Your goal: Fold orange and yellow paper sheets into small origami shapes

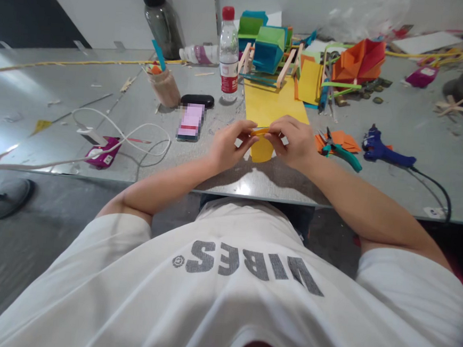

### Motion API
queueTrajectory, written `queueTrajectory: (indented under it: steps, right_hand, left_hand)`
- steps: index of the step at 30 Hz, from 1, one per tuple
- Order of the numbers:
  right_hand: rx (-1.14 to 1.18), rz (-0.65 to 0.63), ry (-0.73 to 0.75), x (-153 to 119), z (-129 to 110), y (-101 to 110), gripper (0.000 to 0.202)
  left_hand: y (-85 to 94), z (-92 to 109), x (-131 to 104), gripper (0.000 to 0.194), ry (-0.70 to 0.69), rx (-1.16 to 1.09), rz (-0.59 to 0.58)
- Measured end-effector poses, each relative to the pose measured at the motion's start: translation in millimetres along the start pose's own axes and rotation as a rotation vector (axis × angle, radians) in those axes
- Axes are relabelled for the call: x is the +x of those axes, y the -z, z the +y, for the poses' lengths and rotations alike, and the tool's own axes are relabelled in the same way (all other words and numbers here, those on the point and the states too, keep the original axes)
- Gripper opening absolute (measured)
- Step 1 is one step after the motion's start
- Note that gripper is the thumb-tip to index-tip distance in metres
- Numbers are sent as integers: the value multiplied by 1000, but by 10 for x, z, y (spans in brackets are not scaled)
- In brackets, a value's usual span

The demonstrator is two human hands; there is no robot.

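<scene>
Between my two hands is a small piece of yellow paper (261, 151), its top edge folded or rolled over and its lower part hanging toward me. My left hand (234, 143) pinches the left end of the fold with thumb and fingers. At the right end, my right hand (294, 142) pinches the same fold. Behind them a large yellow sheet (277, 103) lies flat on the table. Right of my right hand lie pliers with teal handles (342, 153) on orange paper pieces (348, 140). The fingertips partly hide the fold.
A blue glue gun (388, 148) with a cord lies at the right. A red-capped bottle (229, 61) and a paper-and-stick model (269, 48) stand behind. Leftward are a phone (190, 121), a cup of sticks (165, 87) and a white cable (136, 158). The table's front edge runs before me.
</scene>
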State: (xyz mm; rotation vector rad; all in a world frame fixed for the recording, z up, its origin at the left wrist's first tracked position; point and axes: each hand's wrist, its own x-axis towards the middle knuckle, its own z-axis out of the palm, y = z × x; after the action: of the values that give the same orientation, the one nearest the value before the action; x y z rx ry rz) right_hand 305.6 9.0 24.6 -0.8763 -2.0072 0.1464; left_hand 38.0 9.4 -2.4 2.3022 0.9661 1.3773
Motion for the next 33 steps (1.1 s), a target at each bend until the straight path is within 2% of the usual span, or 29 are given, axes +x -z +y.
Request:
queueTrajectory:
  steps: [6, 14, 19, 24, 27, 33]
  right_hand:
    - [57, 58, -43, -9, -65, -74, 61]
    - [112, 52, -132, -31, -131, -93, 64]
    - [162, 59, 9, -28, -30, -172, 58]
    - [173, 157, 124, -57, 107, -313, 50]
    - [195, 230, 138, -76, 124, -398, 44]
    - [250, 316, 158, -102, 97, -494, 32]
  left_hand:
    - [-84, -48, 3, 48, 90, -110, 34]
    - [-100, 11, -26, 43, 107, -127, 36]
    - [-105, 11, -21, 41, 90, -189, 38]
    - [-139, 6, -18, 55, 65, -245, 60]
    - [-173, 18, -30, 60, 37, -266, 78]
    - [-227, 24, -44, 59, 7, -268, 107]
